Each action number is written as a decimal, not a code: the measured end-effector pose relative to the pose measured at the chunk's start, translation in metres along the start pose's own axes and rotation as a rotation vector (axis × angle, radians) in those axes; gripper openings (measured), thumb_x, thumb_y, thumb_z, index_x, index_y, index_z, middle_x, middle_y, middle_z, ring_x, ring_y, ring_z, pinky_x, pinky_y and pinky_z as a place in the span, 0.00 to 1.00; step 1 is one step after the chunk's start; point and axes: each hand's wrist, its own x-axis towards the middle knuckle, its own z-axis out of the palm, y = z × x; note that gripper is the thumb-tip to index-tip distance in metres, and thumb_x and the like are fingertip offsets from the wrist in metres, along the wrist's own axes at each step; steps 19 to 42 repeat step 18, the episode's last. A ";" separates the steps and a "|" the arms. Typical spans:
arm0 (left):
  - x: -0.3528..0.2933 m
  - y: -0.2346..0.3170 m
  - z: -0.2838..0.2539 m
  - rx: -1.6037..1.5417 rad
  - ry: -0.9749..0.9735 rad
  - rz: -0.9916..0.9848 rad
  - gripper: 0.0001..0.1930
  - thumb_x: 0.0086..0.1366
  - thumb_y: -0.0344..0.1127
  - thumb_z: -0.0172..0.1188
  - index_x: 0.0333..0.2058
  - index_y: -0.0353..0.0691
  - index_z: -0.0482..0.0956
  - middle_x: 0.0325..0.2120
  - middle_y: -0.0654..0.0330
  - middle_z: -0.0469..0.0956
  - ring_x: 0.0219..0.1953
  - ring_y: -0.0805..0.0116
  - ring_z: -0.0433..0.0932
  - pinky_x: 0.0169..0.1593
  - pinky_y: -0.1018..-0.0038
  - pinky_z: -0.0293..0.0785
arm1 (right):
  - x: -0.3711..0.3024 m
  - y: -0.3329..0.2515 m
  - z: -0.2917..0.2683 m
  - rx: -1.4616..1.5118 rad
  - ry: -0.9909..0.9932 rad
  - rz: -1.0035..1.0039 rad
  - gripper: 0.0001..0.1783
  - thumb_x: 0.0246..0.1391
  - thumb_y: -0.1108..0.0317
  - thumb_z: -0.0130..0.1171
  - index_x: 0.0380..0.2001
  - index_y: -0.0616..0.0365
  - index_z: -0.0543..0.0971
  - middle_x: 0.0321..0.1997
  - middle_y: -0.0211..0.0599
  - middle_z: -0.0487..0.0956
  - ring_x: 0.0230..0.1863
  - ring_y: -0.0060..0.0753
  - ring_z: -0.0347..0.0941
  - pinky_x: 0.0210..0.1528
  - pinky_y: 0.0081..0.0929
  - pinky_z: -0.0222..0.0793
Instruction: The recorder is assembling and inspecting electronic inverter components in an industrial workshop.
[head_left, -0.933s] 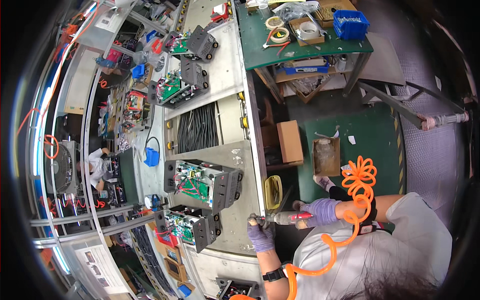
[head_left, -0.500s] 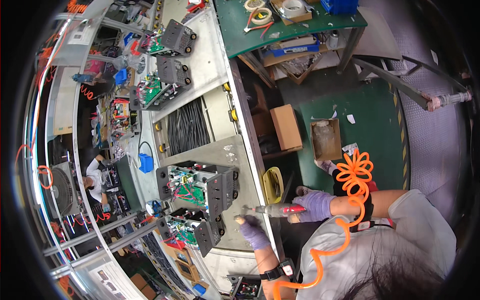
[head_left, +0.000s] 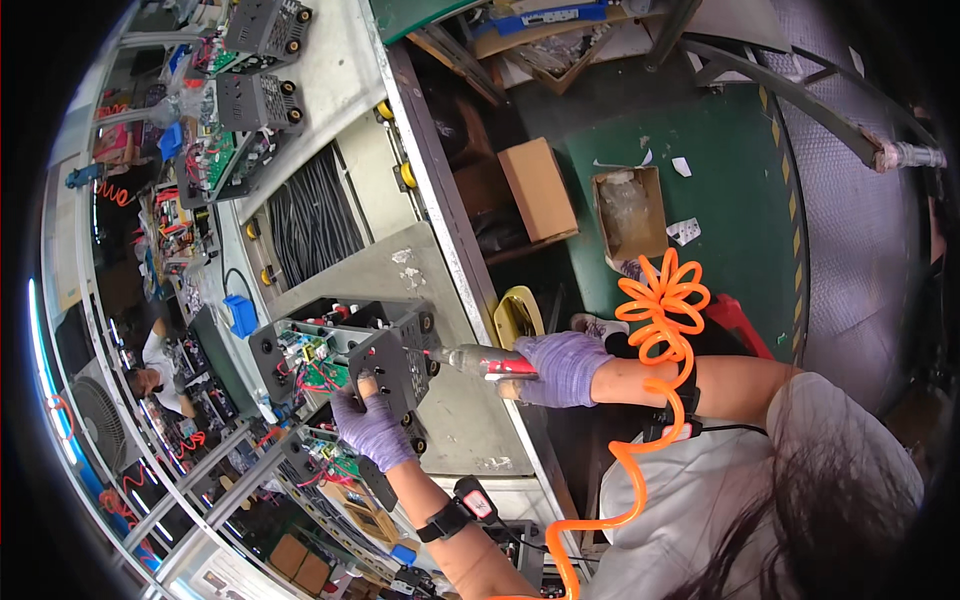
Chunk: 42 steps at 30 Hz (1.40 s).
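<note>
My right hand (head_left: 565, 370), in a purple glove, is wrapped round a red and grey power screwdriver (head_left: 480, 359). The tool's tip points left at the dark grey front panel (head_left: 392, 362) of an open device (head_left: 345, 325); whether it touches cannot be made out. Green circuit boards and coloured wires show inside the device. My left hand (head_left: 372, 428), gloved too, is at the panel's near edge, one bare fingertip up against it. Its other fingers are partly hidden, and it seems to grip the panel. Under that hand a second open device (head_left: 325, 455) is partly covered.
An orange coiled hose (head_left: 665, 310) hangs over my right forearm. Black cables (head_left: 312, 220) lie in a bay of the bench (head_left: 345, 75). Further off stand more open devices (head_left: 245, 105). Cardboard boxes (head_left: 540, 190) and a yellow bin (head_left: 518, 315) are beside the bench. Another person (head_left: 160, 375) works opposite.
My left hand has moved forward from the bench top to the device's panel. My right hand has carried the screwdriver left, bringing its tip up to the panel. The view has shifted too.
</note>
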 end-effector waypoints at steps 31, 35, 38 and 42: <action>-0.001 0.008 -0.003 -0.054 -0.039 -0.023 0.13 0.56 0.38 0.61 0.27 0.37 0.67 0.22 0.63 0.69 0.25 0.76 0.66 0.31 0.79 0.66 | 0.020 -0.005 0.008 -0.066 0.053 -0.020 0.39 0.43 0.36 0.50 0.41 0.66 0.69 0.35 0.52 0.75 0.33 0.51 0.74 0.36 0.40 0.69; -0.001 0.008 -0.003 -0.054 -0.039 -0.023 0.13 0.56 0.38 0.61 0.27 0.37 0.67 0.22 0.63 0.69 0.25 0.76 0.66 0.31 0.79 0.66 | 0.020 -0.005 0.008 -0.066 0.053 -0.020 0.39 0.43 0.36 0.50 0.41 0.66 0.69 0.35 0.52 0.75 0.33 0.51 0.74 0.36 0.40 0.69; -0.001 0.008 -0.003 -0.054 -0.039 -0.023 0.13 0.56 0.38 0.61 0.27 0.37 0.67 0.22 0.63 0.69 0.25 0.76 0.66 0.31 0.79 0.66 | 0.020 -0.005 0.008 -0.066 0.053 -0.020 0.39 0.43 0.36 0.50 0.41 0.66 0.69 0.35 0.52 0.75 0.33 0.51 0.74 0.36 0.40 0.69; -0.001 0.008 -0.003 -0.054 -0.039 -0.023 0.13 0.56 0.38 0.61 0.27 0.37 0.67 0.22 0.63 0.69 0.25 0.76 0.66 0.31 0.79 0.66 | 0.020 -0.005 0.008 -0.066 0.053 -0.020 0.39 0.43 0.36 0.50 0.41 0.66 0.69 0.35 0.52 0.75 0.33 0.51 0.74 0.36 0.40 0.69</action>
